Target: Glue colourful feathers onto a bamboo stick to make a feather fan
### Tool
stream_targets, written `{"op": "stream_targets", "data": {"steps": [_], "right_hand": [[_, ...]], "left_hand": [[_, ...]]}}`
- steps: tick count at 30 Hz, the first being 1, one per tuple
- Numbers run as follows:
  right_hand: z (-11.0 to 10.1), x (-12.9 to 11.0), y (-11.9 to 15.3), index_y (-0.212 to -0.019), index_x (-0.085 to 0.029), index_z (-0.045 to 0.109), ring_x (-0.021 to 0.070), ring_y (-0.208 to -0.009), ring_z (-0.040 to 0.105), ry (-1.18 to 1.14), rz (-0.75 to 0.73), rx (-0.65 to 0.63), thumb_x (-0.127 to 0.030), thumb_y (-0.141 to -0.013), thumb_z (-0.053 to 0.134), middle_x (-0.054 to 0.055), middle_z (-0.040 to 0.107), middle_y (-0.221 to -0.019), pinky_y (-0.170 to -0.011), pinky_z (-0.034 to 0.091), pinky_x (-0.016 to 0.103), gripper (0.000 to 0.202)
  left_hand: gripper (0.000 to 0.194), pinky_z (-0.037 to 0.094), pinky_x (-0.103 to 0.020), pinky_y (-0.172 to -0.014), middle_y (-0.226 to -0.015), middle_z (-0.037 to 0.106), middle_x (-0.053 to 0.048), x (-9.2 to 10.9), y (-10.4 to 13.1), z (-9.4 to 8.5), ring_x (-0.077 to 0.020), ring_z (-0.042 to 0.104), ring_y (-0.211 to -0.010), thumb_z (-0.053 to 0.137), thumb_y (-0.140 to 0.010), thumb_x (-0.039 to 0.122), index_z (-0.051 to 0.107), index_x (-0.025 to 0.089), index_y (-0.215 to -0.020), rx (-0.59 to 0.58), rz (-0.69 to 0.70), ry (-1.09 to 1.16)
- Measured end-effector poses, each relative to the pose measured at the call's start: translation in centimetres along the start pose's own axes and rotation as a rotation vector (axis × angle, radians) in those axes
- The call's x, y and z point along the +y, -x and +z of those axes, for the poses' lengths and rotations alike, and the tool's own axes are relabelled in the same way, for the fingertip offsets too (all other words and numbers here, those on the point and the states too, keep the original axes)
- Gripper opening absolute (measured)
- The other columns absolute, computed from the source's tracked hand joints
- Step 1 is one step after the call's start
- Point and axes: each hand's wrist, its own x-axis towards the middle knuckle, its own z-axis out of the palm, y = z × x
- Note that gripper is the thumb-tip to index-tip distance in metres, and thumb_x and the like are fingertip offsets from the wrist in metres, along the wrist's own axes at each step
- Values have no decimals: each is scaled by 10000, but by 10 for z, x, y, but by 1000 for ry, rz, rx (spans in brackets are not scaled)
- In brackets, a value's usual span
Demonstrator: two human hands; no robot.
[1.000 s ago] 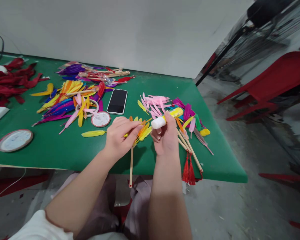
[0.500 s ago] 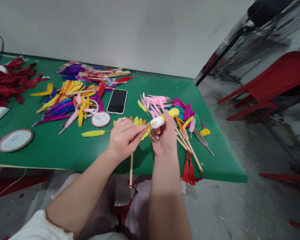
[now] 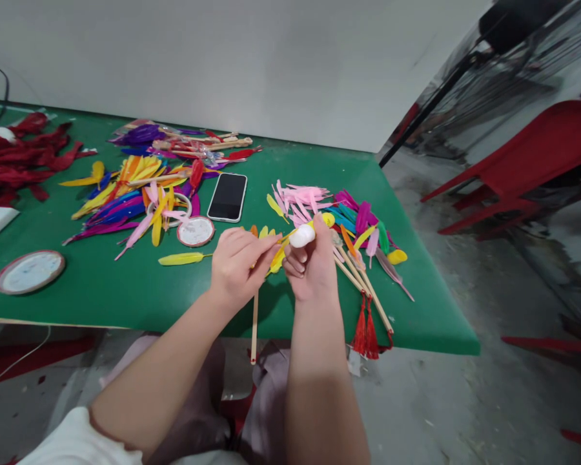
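My left hand (image 3: 239,263) pinches the thin end of a yellow feather over the table's front part. My right hand (image 3: 314,265) is wrapped round a yellow bottle (image 3: 325,221) whose white end (image 3: 302,236) points left, close to the pinched fingertips. Beneath and behind the hands lie yellow feathers (image 3: 277,259) around a wooden stick (image 3: 255,323) that sticks out over the table's front edge. The hands partly hide these feathers. One yellow-green feather (image 3: 181,259) rests left of my left hand.
On the green table (image 3: 140,290) are a phone (image 3: 227,197), two round lids (image 3: 195,231), pink feathers (image 3: 300,197), mixed feathers (image 3: 363,219), and sticks with red tassels (image 3: 366,332). Feather bundles (image 3: 140,174) and red cloth (image 3: 19,155) lie left. A red chair (image 3: 527,155) stands right.
My right hand and the bottle have moved slightly left and turned a little. My left hand has shifted slightly left, still pinching the feather's end.
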Motion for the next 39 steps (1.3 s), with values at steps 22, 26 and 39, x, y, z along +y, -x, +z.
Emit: {"op": "stream_targets", "data": {"steps": [22,26,39], "right_hand": [[0,2,0,-452,-174,375,8,-220,216,5,7,7,-539,-664,578,-102,302,-278,-226,100,132,468],[-1,3,0,-450,-175,359,5,-219,213,18,-17,12,-540,-666,576,-104,294,-280,-230,97,132,477],[-6,-2,-2,-615,-171,497,5,-254,216,-51,-148,40,-429,-668,600,-113,337,-357,-240,115,134,283]], "left_hand": [[136,438,-296,-689,-645,629,-10,0,-3,-2,-112,542,-596,604,-725,148,626,182,-855,38,114,-161],[130,430,-297,-697,-625,625,-3,-2,-3,-2,-109,545,-587,591,-740,161,629,186,-862,10,152,-206],[144,447,-282,-659,-647,609,-15,-4,-4,-6,-117,542,-626,601,-717,124,620,168,-853,46,97,-90]]}}
